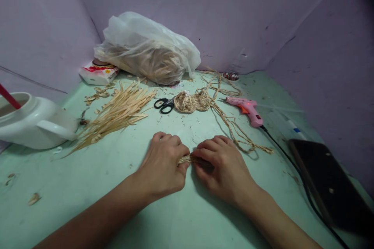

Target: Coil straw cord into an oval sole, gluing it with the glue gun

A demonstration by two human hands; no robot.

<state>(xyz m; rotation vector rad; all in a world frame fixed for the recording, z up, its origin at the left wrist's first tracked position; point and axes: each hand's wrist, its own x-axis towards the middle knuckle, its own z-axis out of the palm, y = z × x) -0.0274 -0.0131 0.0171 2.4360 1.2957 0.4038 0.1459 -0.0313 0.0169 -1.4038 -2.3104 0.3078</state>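
Note:
My left hand [166, 165] is closed, pinching a small piece of braided straw [184, 159] between thumb and fingers. From the other side my right hand [224, 165] grips the same piece, its fingers curled over most of it. Both hands sit low over the green tabletop, almost touching. Beyond them lies a coiled braided straw piece [193, 102] shaped like two joined rounds, with loose braided cords [233, 128] trailing off to its right. Black-handled scissors [165, 106] lie against its left end, their blades partly hidden.
A bundle of dry straw strips [117, 111] fans out at left, near a white pitcher [43, 120]. Behind stand a stuffed plastic bag [152, 54] and a small box [97, 74]. A pink glue gun [248, 109], its black cord [292, 163] and a dark phone-like slab [327, 183] occupy the right.

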